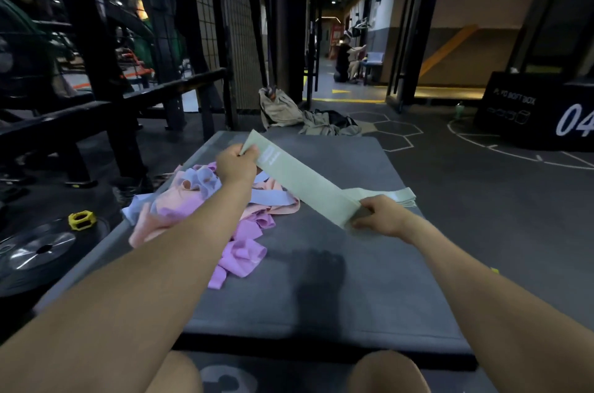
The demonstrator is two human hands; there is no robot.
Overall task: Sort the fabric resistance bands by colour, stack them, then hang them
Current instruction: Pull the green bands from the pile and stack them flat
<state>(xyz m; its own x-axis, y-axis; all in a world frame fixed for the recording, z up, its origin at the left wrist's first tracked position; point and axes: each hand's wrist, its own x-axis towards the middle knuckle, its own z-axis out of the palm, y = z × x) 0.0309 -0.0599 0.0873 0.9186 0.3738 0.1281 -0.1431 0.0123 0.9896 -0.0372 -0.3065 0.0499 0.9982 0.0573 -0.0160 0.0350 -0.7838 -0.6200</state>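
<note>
- The green band (pixel 302 182) is stretched flat in the air between my two hands, above the grey mat (pixel 321 296).
- My left hand (pixel 236 166) pinches its far end; my right hand (pixel 382 215) has its grip clamped on the near end.
- I judge the step is laying it on the green stack (pixel 390 196), just beside my right hand.
- I'd keep it taut and line up the edges before letting go.
- The mixed pile (pixel 212 209) of pink, purple and blue stays left, unsorted.

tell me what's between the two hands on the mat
In the head view, a pale green band spans the gap, pinched at its far end by the left hand and at its near end by the right hand, above the grey mat.
</note>
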